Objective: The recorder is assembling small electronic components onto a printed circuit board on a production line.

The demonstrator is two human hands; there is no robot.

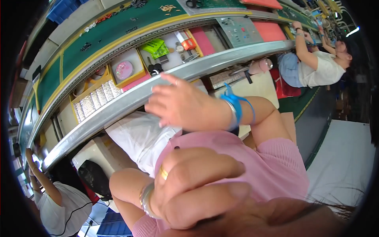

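Over on the far left, a worker in a white shirt (67, 209) sits by the bench. Next come shiny silver packs (96, 100) in a yellow-edged tray, lined up in rows, maybe so they stay neat. Beside them a round pink thing (124, 70) has its own box, and yellow walls seem to keep it from mixing with the others. A black thing (155, 69) lies close to the right hand (183, 102), whose fingers are spread with nothing showing in them. Lower down, the left hand (197, 185) is curled up near the camera; I can't tell if it pinches anything. A blue band (233, 103) goes round the right wrist, probably so it won't slip off. Farthest right sits another worker (321, 69).
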